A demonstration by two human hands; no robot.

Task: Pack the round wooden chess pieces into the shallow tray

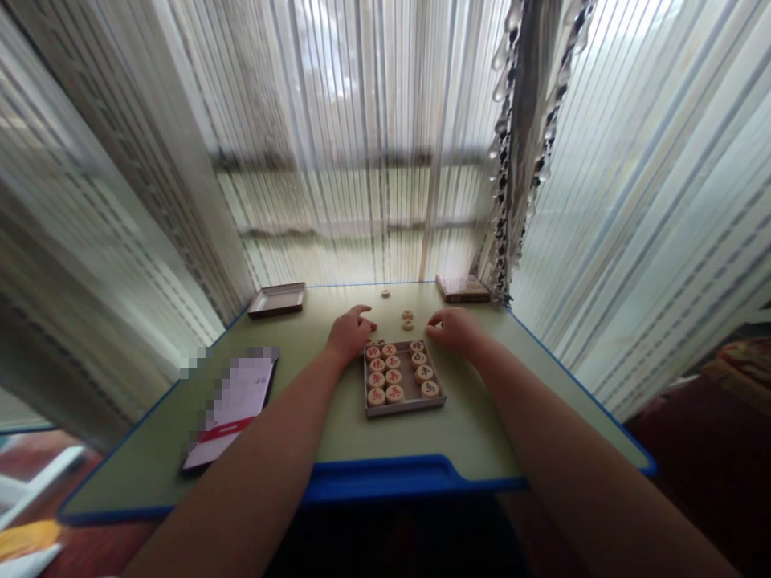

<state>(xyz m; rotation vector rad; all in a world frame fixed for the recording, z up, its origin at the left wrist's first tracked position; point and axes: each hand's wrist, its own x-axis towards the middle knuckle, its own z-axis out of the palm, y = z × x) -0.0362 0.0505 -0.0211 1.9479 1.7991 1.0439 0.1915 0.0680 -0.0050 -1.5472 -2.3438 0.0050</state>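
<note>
A shallow open box on the table holds round wooden Chinese chess pieces, with red-marked pieces in two columns on its left and black-marked pieces down its right side. A bare strip shows between them. My left hand is at the box's far left corner, index finger and thumb apart, close to loose pieces just behind the far rim. To the right of the box's far corner, my right hand is low over the table with fingers curled and slightly apart. Two loose pieces lie between my hands.
Another loose piece lies near the far edge. An empty-looking box lid sits back left, and a flat box back right. A tablet or phone with a lit screen lies at left. Striped curtains hang behind the blue-edged table.
</note>
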